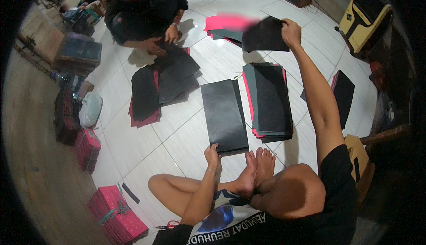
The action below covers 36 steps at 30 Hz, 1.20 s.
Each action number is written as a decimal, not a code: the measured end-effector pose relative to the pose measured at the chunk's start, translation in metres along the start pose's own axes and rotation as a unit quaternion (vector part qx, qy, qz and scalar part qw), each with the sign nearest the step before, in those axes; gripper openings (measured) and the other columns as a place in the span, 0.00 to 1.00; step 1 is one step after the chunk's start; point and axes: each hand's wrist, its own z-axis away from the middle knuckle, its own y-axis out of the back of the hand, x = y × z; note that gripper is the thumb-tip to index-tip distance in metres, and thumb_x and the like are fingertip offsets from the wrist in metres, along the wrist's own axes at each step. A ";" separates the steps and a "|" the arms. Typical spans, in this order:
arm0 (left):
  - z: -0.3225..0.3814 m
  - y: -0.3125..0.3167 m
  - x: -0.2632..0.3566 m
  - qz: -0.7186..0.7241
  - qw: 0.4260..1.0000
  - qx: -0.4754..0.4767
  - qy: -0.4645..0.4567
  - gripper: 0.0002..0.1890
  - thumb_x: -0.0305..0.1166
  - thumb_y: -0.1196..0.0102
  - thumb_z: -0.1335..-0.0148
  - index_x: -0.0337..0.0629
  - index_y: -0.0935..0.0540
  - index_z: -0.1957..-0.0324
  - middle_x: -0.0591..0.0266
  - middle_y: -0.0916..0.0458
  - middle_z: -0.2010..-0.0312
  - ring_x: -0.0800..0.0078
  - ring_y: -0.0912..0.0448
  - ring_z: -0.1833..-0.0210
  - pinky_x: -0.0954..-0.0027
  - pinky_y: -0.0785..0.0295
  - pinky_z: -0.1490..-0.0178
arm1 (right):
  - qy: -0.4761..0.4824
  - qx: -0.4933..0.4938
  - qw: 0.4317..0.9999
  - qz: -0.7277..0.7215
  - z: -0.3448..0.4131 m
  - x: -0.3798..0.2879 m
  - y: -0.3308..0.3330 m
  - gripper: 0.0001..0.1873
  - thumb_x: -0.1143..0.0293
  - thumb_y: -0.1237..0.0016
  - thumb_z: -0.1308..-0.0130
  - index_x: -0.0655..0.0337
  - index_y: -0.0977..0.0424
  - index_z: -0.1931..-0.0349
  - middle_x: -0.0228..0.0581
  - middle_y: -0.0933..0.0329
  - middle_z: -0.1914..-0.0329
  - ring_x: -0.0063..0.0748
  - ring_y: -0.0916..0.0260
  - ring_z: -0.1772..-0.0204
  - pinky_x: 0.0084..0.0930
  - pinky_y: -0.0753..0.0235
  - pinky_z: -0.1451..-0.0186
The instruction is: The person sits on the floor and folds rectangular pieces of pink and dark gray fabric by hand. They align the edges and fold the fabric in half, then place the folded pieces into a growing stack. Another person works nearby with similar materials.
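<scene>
My left hand grips the near left corner of a stack of black rectangular sheets lying on the tiled floor by my feet. With my arm stretched out, my right hand holds the right edge of a black sheet. That sheet partly covers a fanned pile of pink and grey sheets, blurred at its far side. Between my hands lies a thick stack of black, grey and pink sheets, its edges uneven.
A person crouches at far left, hands over black sheets. Tied pink bundles and red-handled scissors lie left. More black sheets, a cardboard box and a yellow-framed object are right.
</scene>
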 end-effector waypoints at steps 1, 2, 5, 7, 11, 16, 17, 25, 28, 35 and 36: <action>0.001 -0.002 0.000 0.016 1.000 0.000 0.004 0.08 0.33 0.48 0.42 0.38 0.23 0.69 0.65 0.25 0.72 0.76 0.29 0.72 0.73 0.34 0.74 | 0.063 -0.015 0.998 -0.012 0.002 0.001 0.000 0.15 0.70 0.60 0.37 0.59 0.21 0.55 0.53 0.22 0.57 0.53 0.24 0.52 0.38 0.27 0.47; 0.003 -0.005 0.001 0.015 1.000 -0.006 -0.003 0.08 0.33 0.48 0.42 0.38 0.23 0.69 0.65 0.24 0.72 0.76 0.29 0.72 0.73 0.34 0.74 | 0.090 -0.083 0.992 0.012 0.009 0.005 0.004 0.15 0.71 0.60 0.36 0.56 0.22 0.54 0.53 0.22 0.57 0.51 0.23 0.52 0.36 0.26 0.48; 0.013 -0.007 0.009 0.029 0.999 -0.004 -0.018 0.08 0.32 0.48 0.42 0.37 0.22 0.69 0.64 0.24 0.72 0.76 0.28 0.72 0.74 0.34 0.74 | 0.120 -0.219 0.965 0.085 0.080 0.004 0.007 0.16 0.70 0.58 0.38 0.55 0.24 0.51 0.51 0.21 0.60 0.55 0.25 0.54 0.47 0.27 0.48; 0.013 -0.010 0.007 0.039 0.999 -0.010 -0.011 0.08 0.32 0.48 0.42 0.37 0.22 0.68 0.65 0.24 0.72 0.76 0.28 0.72 0.73 0.34 0.74 | 0.228 -0.202 0.952 0.025 0.149 0.033 0.012 0.17 0.74 0.58 0.40 0.58 0.25 0.50 0.48 0.23 0.51 0.50 0.27 0.48 0.42 0.28 0.45; 0.017 -0.016 0.007 -0.034 0.999 0.003 -0.027 0.10 0.34 0.47 0.42 0.36 0.22 0.71 0.66 0.24 0.75 0.77 0.29 0.74 0.73 0.35 0.75 | 0.153 -0.405 0.896 0.099 0.315 0.082 0.027 0.18 0.70 0.57 0.38 0.61 0.26 0.48 0.53 0.29 0.42 0.52 0.34 0.38 0.46 0.35 0.37; 0.009 -0.003 0.005 -0.111 0.993 0.042 -0.015 0.14 0.41 0.43 0.43 0.40 0.18 0.70 0.68 0.27 0.79 0.76 0.35 0.77 0.69 0.38 0.72 | 0.138 -0.363 0.916 0.104 0.376 0.040 0.048 0.26 0.63 0.46 0.42 0.70 0.31 0.45 0.62 0.39 0.36 0.63 0.47 0.31 0.56 0.48 0.31; 0.015 -0.006 0.012 -0.075 0.996 0.037 0.009 0.15 0.44 0.42 0.43 0.41 0.18 0.69 0.67 0.26 0.77 0.76 0.34 0.74 0.71 0.39 0.71 | 0.112 -0.378 0.909 0.135 0.374 0.031 0.041 0.30 0.61 0.44 0.43 0.71 0.32 0.44 0.63 0.38 0.37 0.62 0.46 0.31 0.56 0.48 0.31; 0.033 0.004 0.047 -0.034 0.981 -0.167 0.091 0.16 0.42 0.46 0.35 0.43 0.22 0.52 0.66 0.20 0.59 0.74 0.24 0.53 0.66 0.30 0.49 | 0.294 -0.548 0.783 -0.012 0.370 -0.064 -0.024 0.29 0.68 0.44 0.49 0.69 0.33 0.45 0.61 0.28 0.49 0.58 0.30 0.45 0.46 0.30 0.43; 0.036 0.012 0.041 0.001 0.989 -0.142 0.038 0.19 0.39 0.48 0.34 0.46 0.28 0.43 0.61 0.23 0.50 0.71 0.24 0.51 0.66 0.27 0.50 | 0.155 -0.557 0.815 0.037 0.319 -0.081 -0.036 0.20 0.75 0.55 0.47 0.69 0.26 0.52 0.63 0.24 0.62 0.60 0.25 0.55 0.47 0.26 0.51; 0.030 -0.001 0.015 0.044 0.992 -0.083 -0.089 0.37 0.22 0.52 0.34 0.46 0.56 0.28 0.44 0.28 0.45 0.61 0.21 0.54 0.68 0.21 0.61 | -0.078 -0.154 0.976 -0.134 0.155 -0.005 0.014 0.11 0.76 0.55 0.42 0.73 0.25 0.62 0.50 0.20 0.68 0.38 0.24 0.65 0.32 0.28 0.59; 0.014 0.002 -0.003 0.014 0.993 -0.067 -0.095 0.36 0.23 0.52 0.34 0.43 0.55 0.29 0.45 0.28 0.46 0.62 0.21 0.55 0.68 0.21 0.61 | -0.124 -0.145 0.964 -0.186 0.157 0.026 0.014 0.11 0.76 0.55 0.39 0.72 0.24 0.60 0.40 0.20 0.67 0.28 0.27 0.65 0.29 0.28 0.59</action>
